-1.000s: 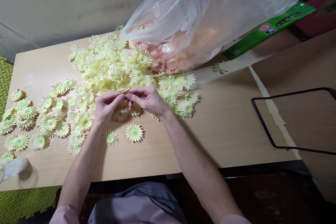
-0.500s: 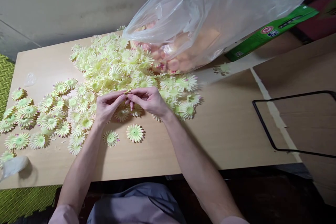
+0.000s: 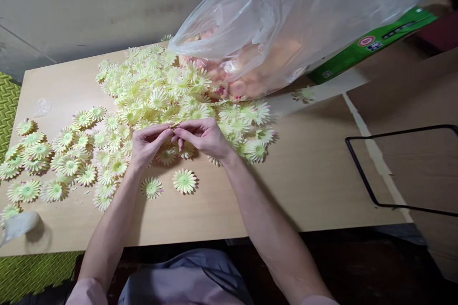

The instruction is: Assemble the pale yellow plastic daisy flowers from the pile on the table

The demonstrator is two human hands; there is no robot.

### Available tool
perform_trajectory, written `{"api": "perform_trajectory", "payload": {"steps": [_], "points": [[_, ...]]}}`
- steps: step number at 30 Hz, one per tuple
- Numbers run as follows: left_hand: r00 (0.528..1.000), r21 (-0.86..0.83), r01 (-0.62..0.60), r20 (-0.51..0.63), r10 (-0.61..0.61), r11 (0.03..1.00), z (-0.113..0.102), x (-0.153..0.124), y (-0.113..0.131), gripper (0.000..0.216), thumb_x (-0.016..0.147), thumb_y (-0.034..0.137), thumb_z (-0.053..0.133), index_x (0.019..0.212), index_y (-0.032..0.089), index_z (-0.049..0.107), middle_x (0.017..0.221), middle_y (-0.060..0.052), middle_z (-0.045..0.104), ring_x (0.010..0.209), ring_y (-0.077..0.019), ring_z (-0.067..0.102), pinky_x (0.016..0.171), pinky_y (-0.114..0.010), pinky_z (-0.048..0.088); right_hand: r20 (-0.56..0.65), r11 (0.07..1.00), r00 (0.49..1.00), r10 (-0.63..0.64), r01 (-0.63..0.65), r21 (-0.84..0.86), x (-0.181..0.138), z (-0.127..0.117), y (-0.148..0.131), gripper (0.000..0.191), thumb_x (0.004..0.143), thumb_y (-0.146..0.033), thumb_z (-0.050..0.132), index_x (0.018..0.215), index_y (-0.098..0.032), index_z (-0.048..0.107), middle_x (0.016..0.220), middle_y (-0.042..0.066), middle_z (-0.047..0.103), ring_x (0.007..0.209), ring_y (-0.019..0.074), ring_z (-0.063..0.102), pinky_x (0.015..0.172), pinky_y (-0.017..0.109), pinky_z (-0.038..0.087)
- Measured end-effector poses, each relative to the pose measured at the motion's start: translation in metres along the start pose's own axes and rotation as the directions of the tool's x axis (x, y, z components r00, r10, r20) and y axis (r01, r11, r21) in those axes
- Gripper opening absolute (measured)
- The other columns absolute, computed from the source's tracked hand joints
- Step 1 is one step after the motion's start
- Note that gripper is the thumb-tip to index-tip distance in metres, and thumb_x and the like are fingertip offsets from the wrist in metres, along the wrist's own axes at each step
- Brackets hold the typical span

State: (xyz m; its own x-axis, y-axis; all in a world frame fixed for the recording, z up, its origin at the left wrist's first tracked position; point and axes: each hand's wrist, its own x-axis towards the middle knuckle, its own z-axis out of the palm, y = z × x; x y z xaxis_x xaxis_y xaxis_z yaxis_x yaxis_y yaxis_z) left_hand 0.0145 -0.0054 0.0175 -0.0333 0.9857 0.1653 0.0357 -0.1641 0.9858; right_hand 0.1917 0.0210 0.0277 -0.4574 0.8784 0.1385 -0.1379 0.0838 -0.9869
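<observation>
My left hand (image 3: 150, 143) and my right hand (image 3: 203, 137) meet fingertip to fingertip just above the front of a heap of artificial flower heads (image 3: 153, 90). Both are closed in a pinch on a thin yellow piece (image 3: 175, 124), which looks like a flower head seen edge-on; the fingers cover most of it. On the table below my wrists lie two single pale yellow flower heads, one with purple-tinged petals (image 3: 152, 188) and a rounder one (image 3: 184, 181). More flower heads (image 3: 67, 164) are scattered to the left of my left hand.
Behind the heap, a clear plastic bag (image 3: 257, 47) holds pink and orange pieces. A green package (image 3: 372, 45) lies to its right. A black metal frame (image 3: 361, 176) stands at the right of the wooden table (image 3: 304, 176). A whitish translucent object (image 3: 21, 226) is at the front left corner.
The hands keep the same pinch in nearly the same place. The whole view has shifted very slightly; nothing has been let go or taken hold of.
</observation>
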Motion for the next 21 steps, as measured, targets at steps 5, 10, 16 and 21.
{"api": "perform_trajectory", "payload": {"steps": [5,10,16,21], "points": [[1.0,0.011,-0.009,-0.006,0.009,1.0,0.0003,-0.0001,-0.0014,0.017,0.075,0.032,0.078,0.09,0.026,0.079,0.095,-0.007,0.078,0.085,-0.019,0.073,0.076,-0.031,0.06,-0.022,0.999,0.999,-0.026,0.026,-0.037,-0.0005,0.0006,0.0005,0.02,0.079,-0.032,0.074,0.089,-0.014,0.076,0.072,0.005,0.073,0.052,0.0118,0.065,0.053,0.025,0.06],[1.0,0.032,-0.008,-0.008,0.008,0.999,0.0014,-0.0002,-0.0008,0.018,0.075,0.033,0.078,0.09,0.024,0.079,0.095,-0.008,0.078,0.084,-0.019,0.073,0.076,-0.03,0.059,-0.062,0.995,0.997,-0.054,0.049,-0.084,-0.0009,0.0017,0.002,0.016,0.081,-0.026,0.071,0.088,-0.013,0.076,0.069,0.004,0.072,0.05,0.0106,0.062,0.049,0.023,0.057],[0.998,0.074,-0.046,0.055,0.042,0.996,0.002,-0.0003,-0.0011,0.02,0.075,0.034,0.078,0.09,0.023,0.079,0.093,-0.007,0.078,0.085,-0.0197,0.073,0.075,-0.03,0.058,-0.081,0.988,0.992,-0.098,0.087,-0.13,-0.0007,0.0007,0.0059,0.01,0.08,-0.021,0.069,0.085,-0.015,0.075,0.069,0.001,0.071,0.054,0.011,0.064,0.051,0.022,0.056],[0.992,0.119,-0.117,0.062,0.11,0.986,0.002,0.0002,-0.0005,0.017,0.081,0.034,0.072,0.091,0.022,0.079,0.092,-0.007,0.078,0.082,-0.018,0.072,0.072,-0.027,0.057,-0.062,0.981,0.992,-0.114,0.103,-0.164,0.0,0.0027,0.0084,0.009,0.082,-0.02,0.065,0.081,-0.015,0.073,0.068,0.001,0.069,0.057,0.0104,0.063,0.055,0.022,0.055]]}}
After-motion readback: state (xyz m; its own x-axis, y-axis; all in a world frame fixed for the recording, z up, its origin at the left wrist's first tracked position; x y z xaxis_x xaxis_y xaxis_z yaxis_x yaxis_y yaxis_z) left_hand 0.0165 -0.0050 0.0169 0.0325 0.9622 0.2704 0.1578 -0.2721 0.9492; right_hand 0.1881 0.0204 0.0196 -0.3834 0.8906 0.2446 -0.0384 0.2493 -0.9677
